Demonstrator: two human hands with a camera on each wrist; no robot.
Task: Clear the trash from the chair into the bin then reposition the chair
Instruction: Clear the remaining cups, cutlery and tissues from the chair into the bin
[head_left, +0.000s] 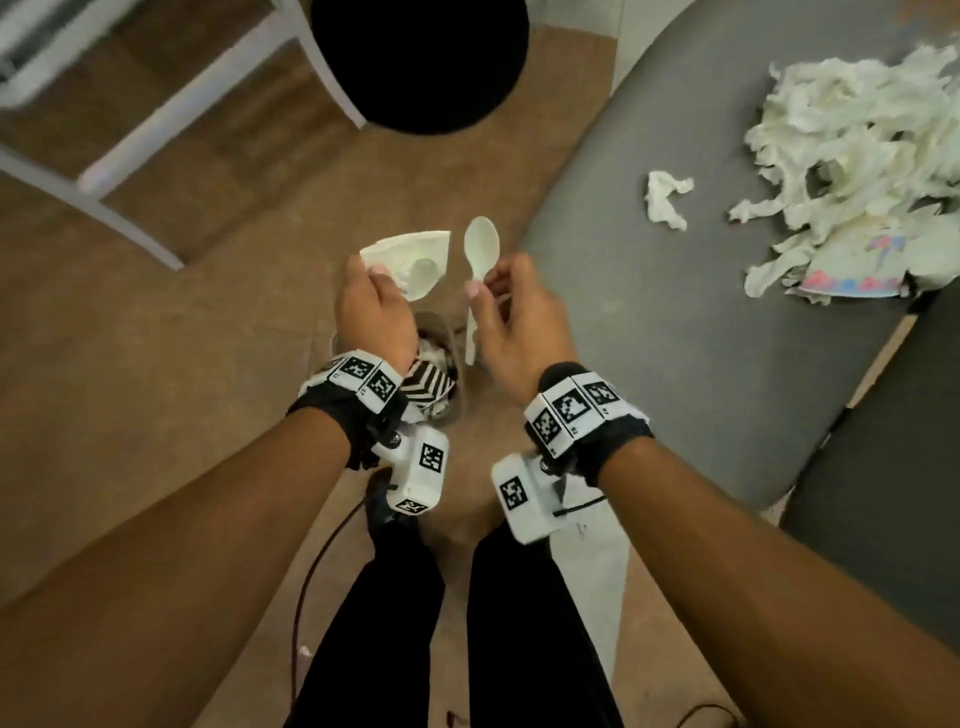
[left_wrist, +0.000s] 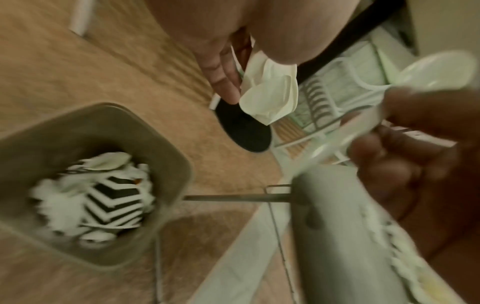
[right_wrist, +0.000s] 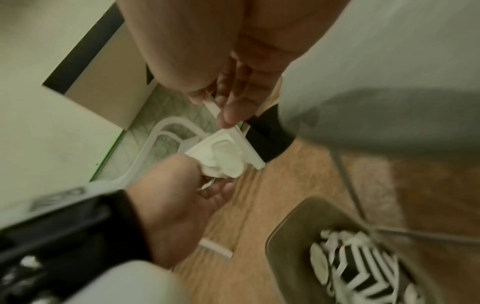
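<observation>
Bin (head_left: 447, 332): below both hands, holding striped trash.
Left hand (head_left: 371, 312): above bin, pinching a white wrapper (head_left: 410, 260).
Right hand (head_left: 514, 317): right of bin, pinching 1 plastic spoon (head_left: 480, 249).
Chair (head_left: 675, 312): beyond bin, right; shredded tissue (head_left: 857, 156) on seat.

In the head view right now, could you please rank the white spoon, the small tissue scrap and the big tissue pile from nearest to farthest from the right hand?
1. White spoon: pinched in the right hand itself.
2. Small tissue scrap: alone on the grey chair seat, up and to the right.
3. Big tissue pile: farther right, at the seat's far corner.
</observation>
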